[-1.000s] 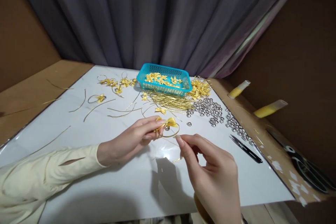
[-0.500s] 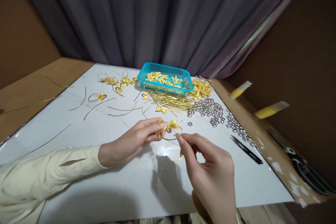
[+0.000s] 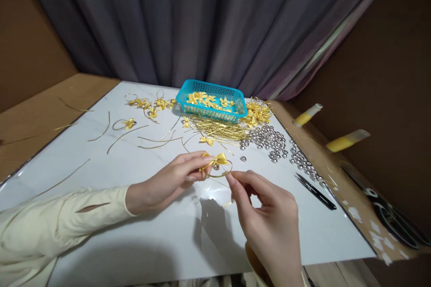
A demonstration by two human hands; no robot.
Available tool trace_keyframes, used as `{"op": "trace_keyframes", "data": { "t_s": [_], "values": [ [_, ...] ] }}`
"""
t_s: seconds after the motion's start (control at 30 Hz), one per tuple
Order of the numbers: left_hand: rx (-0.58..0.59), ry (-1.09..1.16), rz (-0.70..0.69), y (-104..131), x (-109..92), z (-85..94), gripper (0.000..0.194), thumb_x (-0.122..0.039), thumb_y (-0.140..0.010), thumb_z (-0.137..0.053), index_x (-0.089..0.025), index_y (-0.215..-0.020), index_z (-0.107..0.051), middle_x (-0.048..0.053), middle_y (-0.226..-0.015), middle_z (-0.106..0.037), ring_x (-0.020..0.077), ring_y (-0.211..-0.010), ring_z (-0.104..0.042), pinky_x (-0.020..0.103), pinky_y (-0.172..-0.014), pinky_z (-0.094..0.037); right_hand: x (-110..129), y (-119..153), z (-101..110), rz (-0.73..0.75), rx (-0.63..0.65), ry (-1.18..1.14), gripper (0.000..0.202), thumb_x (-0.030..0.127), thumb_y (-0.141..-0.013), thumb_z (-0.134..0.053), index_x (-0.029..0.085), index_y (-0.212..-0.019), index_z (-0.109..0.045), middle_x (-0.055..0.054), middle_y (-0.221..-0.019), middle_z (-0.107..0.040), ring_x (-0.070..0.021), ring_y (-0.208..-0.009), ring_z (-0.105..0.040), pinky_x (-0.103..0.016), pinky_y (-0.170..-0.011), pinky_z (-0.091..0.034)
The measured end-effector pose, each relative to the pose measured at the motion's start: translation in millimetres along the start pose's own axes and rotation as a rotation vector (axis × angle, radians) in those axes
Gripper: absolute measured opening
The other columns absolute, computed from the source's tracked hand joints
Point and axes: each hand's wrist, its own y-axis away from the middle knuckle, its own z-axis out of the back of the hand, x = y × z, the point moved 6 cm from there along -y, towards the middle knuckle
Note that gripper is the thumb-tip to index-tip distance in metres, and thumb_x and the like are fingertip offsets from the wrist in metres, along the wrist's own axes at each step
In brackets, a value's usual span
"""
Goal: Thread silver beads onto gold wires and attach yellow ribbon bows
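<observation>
Between thumb and fingers, my left hand (image 3: 168, 181) pinches a yellow ribbon bow (image 3: 221, 158) above the white tabletop. A small silver bell (image 3: 216, 167) hangs at the bow's middle. Thin gold cord (image 3: 220, 176) curves in a loop from the bow toward the right. At the loop's right side, my right hand (image 3: 269, 213) is closed, thumb and forefinger pinching the cord. Just beyond the hands, another yellow bow (image 3: 206, 141) lies on the table. The right hand's other fingers are curled and partly hidden.
A turquoise basket (image 3: 212, 85) of yellow bows stands at the back. Gold cords (image 3: 224, 130) lie in front of it, with silver bells (image 3: 269, 139) to their right. Thread snips (image 3: 316, 192) rest near the right edge; large scissors (image 3: 387, 215) lie beyond. Finished-looking looped bows (image 3: 153, 110) sit back left.
My right hand has shifted very slightly left with the cord. The left hand keeps its hold on the bow, nearly still.
</observation>
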Motion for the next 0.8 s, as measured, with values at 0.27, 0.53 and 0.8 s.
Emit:
{"op": "trace_keyframes", "data": {
  "t_s": [0.27, 0.53, 0.8],
  "values": [
    [0.031, 0.140, 0.030, 0, 2, -1.5, 0.025, -0.017, -0.086, -0.055, -0.014, -0.062, -0.055, -0.005, -0.062, -0.039, 0.0083, -0.051, -0.020, 0.015, -0.051, -0.028, -4, -2, 0, -0.027, 0.024, -0.046, 0.022, 0.018, -0.084, -0.055, 0.016, -0.062, -0.060, 0.002, -0.053, -0.054, -0.0083, -0.046, -0.042, -0.020, -0.045, -0.035],
    [0.070, 0.259, 0.102, 1, 8, -2.4, 0.032, -0.019, -0.088, -0.052, -0.016, -0.056, -0.050, -0.006, -0.052, -0.024, 0.0116, -0.053, -0.021, 0.020, -0.064, -0.037, -7, -2, -2, -0.077, 0.020, -0.160, 0.020, 0.021, -0.084, -0.058, 0.017, -0.065, -0.062, 0.001, -0.055, -0.057, -0.0102, -0.050, -0.046, -0.022, -0.048, -0.038],
    [0.144, 0.448, 0.196, 3, 2, -11.2, 0.030, -0.012, -0.079, -0.056, -0.013, -0.049, -0.052, -0.007, -0.043, -0.019, 0.0102, -0.051, -0.016, 0.016, -0.052, -0.037, -5, -2, -2, 0.040, 0.016, -0.236, 0.015, 0.016, -0.084, -0.059, 0.018, -0.070, -0.062, 0.003, -0.056, -0.055, -0.0081, -0.050, -0.046, -0.019, -0.048, -0.038]
  ]
}}
